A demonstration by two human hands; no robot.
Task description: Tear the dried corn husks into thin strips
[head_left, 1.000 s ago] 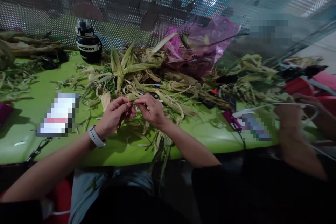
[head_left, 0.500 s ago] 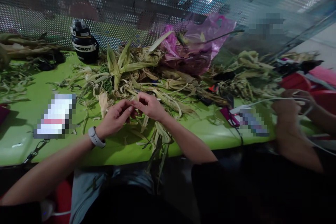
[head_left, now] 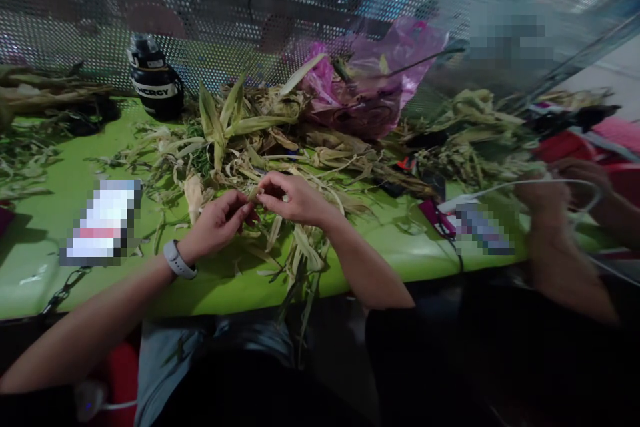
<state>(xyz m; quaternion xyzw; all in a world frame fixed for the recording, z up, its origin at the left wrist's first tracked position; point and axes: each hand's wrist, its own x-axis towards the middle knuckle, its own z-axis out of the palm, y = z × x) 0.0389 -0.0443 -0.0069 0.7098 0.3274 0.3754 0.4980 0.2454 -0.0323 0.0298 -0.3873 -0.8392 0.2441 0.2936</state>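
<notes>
My left hand (head_left: 219, 221) and my right hand (head_left: 293, 197) meet over the green table (head_left: 55, 213). Both pinch a narrow strip of dried corn husk (head_left: 254, 195) between their fingertips. A white watch sits on my left wrist (head_left: 176, 260). More loose husks (head_left: 300, 253) lie under my hands and hang over the table's front edge. A big heap of dry and green husks (head_left: 240, 127) spreads just beyond my hands.
A black jug (head_left: 153, 83) stands at the back left by the perforated metal screen (head_left: 240, 7). A pink plastic bag (head_left: 370, 87) lies behind the heap. At the right another person's hands (head_left: 550, 200) hold a white cable. A blurred-out flat object (head_left: 103, 220) lies at the left.
My right hand has shifted slightly right and up while both keep pinching the husk strip. The view has drifted a little. The other person's hands moved slightly.
</notes>
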